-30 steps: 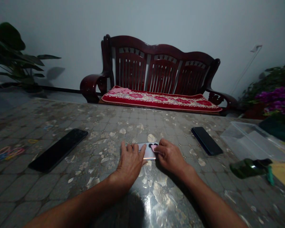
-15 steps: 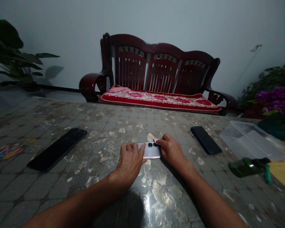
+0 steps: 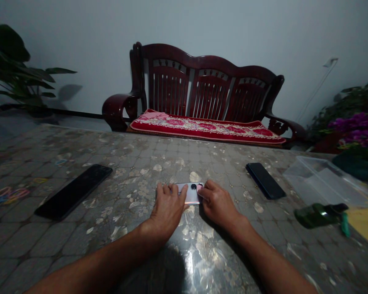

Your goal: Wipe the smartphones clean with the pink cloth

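A silver phone (image 3: 191, 199) lies on the table with its back up, showing round black camera lenses near its right end. My left hand (image 3: 168, 202) grips the phone's left part, fingers over the far edge and thumb on the back. My right hand (image 3: 217, 200) is closed in a pinch on a small pink cloth (image 3: 199, 187). The cloth touches the phone's back beside the lenses. My right fingers cover the phone's right end.
A black phone (image 3: 75, 192) and colored rubber bands (image 3: 9, 197) lie at left. To the right are a dark phone (image 3: 265, 180), a clear plastic box (image 3: 325, 177), a green bottle (image 3: 314, 215) and a yellow item (image 3: 363, 222). Beyond the table (image 3: 135, 151) stands a wooden bench (image 3: 202, 61).
My right hand has moved slightly down and left, bringing the pink cloth from the phone's far edge onto its back by the lenses. My left hand has stayed in place.
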A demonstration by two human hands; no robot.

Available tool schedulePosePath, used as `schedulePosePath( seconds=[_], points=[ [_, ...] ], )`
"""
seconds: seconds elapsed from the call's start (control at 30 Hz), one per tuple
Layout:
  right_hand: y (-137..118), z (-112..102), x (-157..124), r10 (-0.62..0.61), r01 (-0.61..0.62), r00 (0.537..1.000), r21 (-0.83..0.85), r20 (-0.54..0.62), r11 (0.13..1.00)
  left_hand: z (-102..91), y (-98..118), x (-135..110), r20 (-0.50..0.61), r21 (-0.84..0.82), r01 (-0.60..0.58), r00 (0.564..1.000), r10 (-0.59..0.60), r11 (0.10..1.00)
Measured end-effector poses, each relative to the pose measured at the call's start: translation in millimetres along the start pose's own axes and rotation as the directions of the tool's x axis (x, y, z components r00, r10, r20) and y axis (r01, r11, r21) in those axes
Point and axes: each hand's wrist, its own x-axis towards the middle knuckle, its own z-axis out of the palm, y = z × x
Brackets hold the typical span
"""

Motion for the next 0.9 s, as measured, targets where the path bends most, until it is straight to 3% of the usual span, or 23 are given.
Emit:
schedulePosePath(
  seconds=[0.13, 0.43, 0.67, 0.9],
  points=[
    [-1.7, 0.8, 2.7, -0.057, 0.058, 0.998, 0.036, -0.006, 0.998, -0.1, 0.0, 0.0, 0.005, 0.007, 0.002, 1.0, -0.002, 1.0],
    [-4.4, 0.3, 11.1, -0.021, 0.026, 0.999, 0.105, -0.048, 0.994, 0.1, 0.9, -2.2, -0.02, 0.005, -0.002, 1.0, 0.002, 1.0],
    [-12.8, 9.0, 19.7, -0.05, 0.05, 0.999, 0.042, -0.008, 0.998, 1.9, 2.1, -2.3, -0.054, -0.038, 0.006, 0.999, -0.008, 0.999],
    [-9.8, -3.6, 10.0, -0.064, 0.065, 0.996, -0.01, 0.066, 0.998, -3.7, 0.1, -2.0, -0.017, -0.042, 0.005, 1.0, -0.006, 0.999]
  ],
)
